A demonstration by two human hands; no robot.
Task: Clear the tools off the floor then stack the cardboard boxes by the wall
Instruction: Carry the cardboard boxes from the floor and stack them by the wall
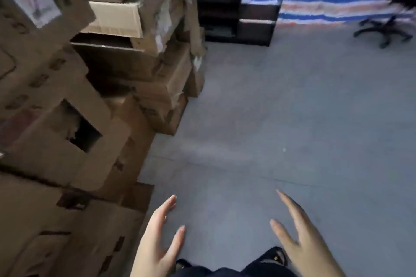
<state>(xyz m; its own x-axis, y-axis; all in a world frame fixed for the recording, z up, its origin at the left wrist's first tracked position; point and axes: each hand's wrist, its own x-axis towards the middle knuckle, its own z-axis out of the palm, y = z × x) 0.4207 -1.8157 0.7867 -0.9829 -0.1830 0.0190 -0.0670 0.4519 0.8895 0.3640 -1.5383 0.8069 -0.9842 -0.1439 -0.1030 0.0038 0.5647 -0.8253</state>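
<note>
Both grips spread, empty: left hand (157,231) nearer cardboard boxes (74,132) stacked along floor's (281,119) left edge, right hand (301,229) farther; no tools visible.

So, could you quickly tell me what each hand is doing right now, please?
Left hand: open, fingers straight, holding nothing.
Right hand: open, fingers spread, holding nothing.
</note>
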